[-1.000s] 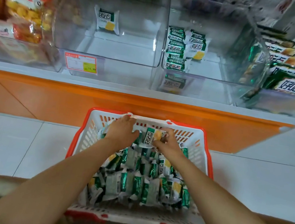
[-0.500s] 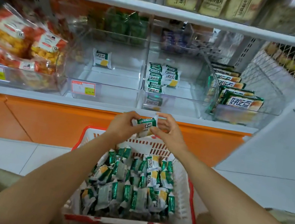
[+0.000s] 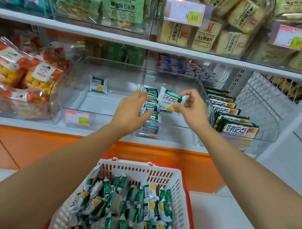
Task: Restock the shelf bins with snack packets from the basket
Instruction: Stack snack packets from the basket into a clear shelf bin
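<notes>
Shelf (image 3: 44,127): white painted boards on an orange base, carrying a run of clear hard-plastic bins with rounded corners and price tags clipped to the front lips.

Middle bin (image 3: 182,134), at twelve o'clock from the basket: mostly bare floor, glossy see-through walls. Judged barely started.

Bin at its nine o'clock (image 3: 80,102): same clear plastic, also nearly bare.

Basket (image 3: 182,195), at six o'clock in the view: white slotted plastic with a red rim, rectangular. It is heaped with loose packets (image 3: 129,214), so most of the restocking looks left to do.

Row of packets (image 3: 151,123) inside the middle bin: small flat pillow-shaped packs standing on edge front to back, in shiny crinkled film printed green and white with a yellow patch.

Left hand (image 3: 133,109): reaches over the bin's front lip, fingers curled round the row's near end. Whether it adds fresh packets or only steadies the row cannot be told.

Right hand (image 3: 193,109), at three o'clock from the left hand: thumb and fingertips pinch one held packet (image 3: 169,100) by its crimped end, above the row's far part and not yet set down.

Lone packet (image 3: 98,84): same kind, on its own toward the back of the nine-o'clock bin.
</notes>
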{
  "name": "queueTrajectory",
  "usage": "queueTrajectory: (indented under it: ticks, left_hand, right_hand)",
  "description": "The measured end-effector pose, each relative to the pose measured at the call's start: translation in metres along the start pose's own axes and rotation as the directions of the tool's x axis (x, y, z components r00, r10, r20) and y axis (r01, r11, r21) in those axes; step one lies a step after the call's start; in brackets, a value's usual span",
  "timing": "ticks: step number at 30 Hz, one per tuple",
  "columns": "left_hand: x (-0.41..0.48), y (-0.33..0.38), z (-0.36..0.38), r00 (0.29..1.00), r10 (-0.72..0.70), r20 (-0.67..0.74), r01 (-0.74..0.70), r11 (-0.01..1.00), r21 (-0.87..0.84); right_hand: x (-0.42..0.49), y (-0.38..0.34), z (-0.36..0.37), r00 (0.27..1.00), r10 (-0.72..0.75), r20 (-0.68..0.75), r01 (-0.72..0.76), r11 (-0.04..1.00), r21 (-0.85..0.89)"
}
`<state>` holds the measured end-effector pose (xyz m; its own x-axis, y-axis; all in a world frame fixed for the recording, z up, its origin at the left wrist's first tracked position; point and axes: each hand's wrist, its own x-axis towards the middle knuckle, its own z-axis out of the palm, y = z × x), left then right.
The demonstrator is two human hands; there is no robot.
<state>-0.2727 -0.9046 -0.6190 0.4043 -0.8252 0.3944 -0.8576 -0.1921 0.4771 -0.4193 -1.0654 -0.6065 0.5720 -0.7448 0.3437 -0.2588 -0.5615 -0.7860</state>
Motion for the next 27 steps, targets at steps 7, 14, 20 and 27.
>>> queueTrajectory:
  ticks: [7,14,20,27]
  left_hand:
    - [0.032,-0.036,0.027,0.997,0.044,0.061,-0.053,0.987,0.153]
    - [0.035,-0.049,0.041,0.994,0.104,0.015,-0.105,0.986,0.129]
    - [0.037,-0.05,0.047,0.994,0.105,-0.006,-0.103,0.978,0.18]
    - [0.036,-0.051,0.051,0.995,0.097,-0.012,-0.092,0.969,0.229]
  right_hand:
    - [0.061,0.046,0.01,0.954,0.29,-0.071,-0.298,0.909,-0.291]
    - [0.089,0.077,0.042,0.923,0.384,-0.015,-0.362,0.857,-0.366]
    - [0.106,0.087,0.066,0.924,0.382,0.022,-0.341,0.848,-0.406]
    - [0.116,0.096,0.075,0.909,0.417,-0.017,-0.396,0.848,-0.351]
